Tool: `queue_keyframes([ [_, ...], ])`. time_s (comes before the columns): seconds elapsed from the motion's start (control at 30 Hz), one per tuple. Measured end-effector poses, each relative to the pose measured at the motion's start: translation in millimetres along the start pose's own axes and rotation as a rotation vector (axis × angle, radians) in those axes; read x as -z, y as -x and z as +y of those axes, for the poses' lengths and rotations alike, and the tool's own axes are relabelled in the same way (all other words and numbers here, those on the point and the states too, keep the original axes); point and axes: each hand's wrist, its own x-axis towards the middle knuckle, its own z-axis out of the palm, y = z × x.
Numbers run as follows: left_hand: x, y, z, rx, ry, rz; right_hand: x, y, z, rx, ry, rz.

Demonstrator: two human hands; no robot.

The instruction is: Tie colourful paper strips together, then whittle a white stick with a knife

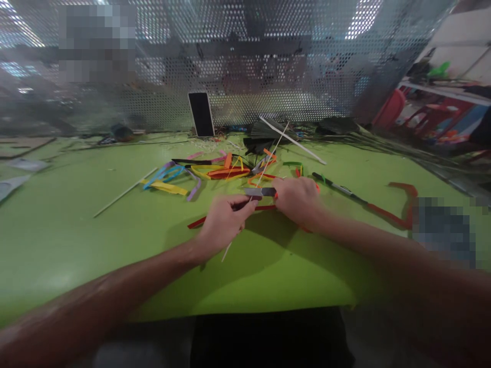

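My left hand [224, 220] is closed on a thin pale stick [271, 156], which runs slanting from below the hand up toward the back of the table. In my right hand [297, 199] is a pair of scissors with grey blades [264, 192] and bits of orange handle showing around the fingers. The blades lie across the stick just above my left fingertips; whether they touch it I cannot tell. Beneath both hands, a dark red strip [197, 223] rests on the table. Most of the scissors' handle is hidden by my right hand.
Several coloured strips [169, 187] lie in a loose pile on the green table [115, 266]. A black-and-red strip [345, 191] lies at right, another pale stick [125, 193] at left. A phone [201, 115] leans against the perforated metal panel [238, 66], near dark pleated pieces [264, 130].
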Motion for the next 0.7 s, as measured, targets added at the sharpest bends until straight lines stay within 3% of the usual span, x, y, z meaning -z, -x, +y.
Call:
queue_keyframes([
  [0.13, -0.9, 0, -2, 0.026, 0.034, -0.02, -5, -5, 9, -0.029, -0.015, 0.104],
  [0.7, 1.3, -3, -5, 0.018, -0.003, -0.035, -11, -17, 28, -0.083, -0.024, 0.135],
])
